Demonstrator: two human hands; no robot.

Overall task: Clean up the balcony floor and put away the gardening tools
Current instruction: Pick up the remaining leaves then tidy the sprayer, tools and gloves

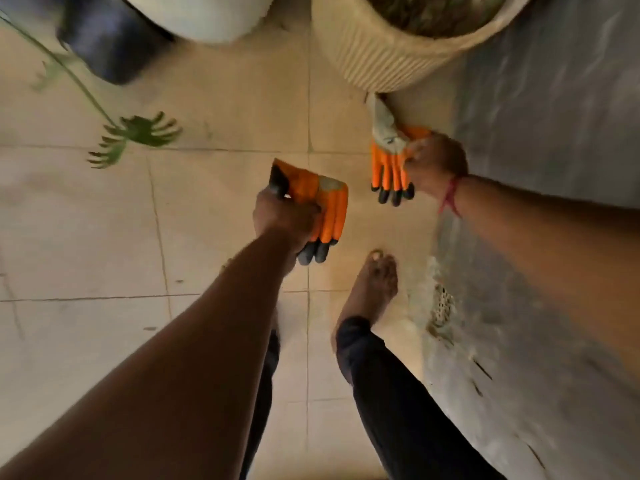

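**Two garden gloves, one per hand**

Left hand (282, 216): fingers clenched round a folded orange glove (320, 199), held above the tiled floor (86, 220). Right hand (434, 161): pinching a second orange glove (389, 161), its cuff beside the ribbed pot (377, 60), near the grey wall (554, 116).

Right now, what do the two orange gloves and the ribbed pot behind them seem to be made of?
Left glove, gripped by the left hand, and right glove, gripped by the right hand: probably grey knit fabric with a matte orange rubbery coating and black fingertips. Ribbed pot: cream plastic or ceramic; blur leaves that open.
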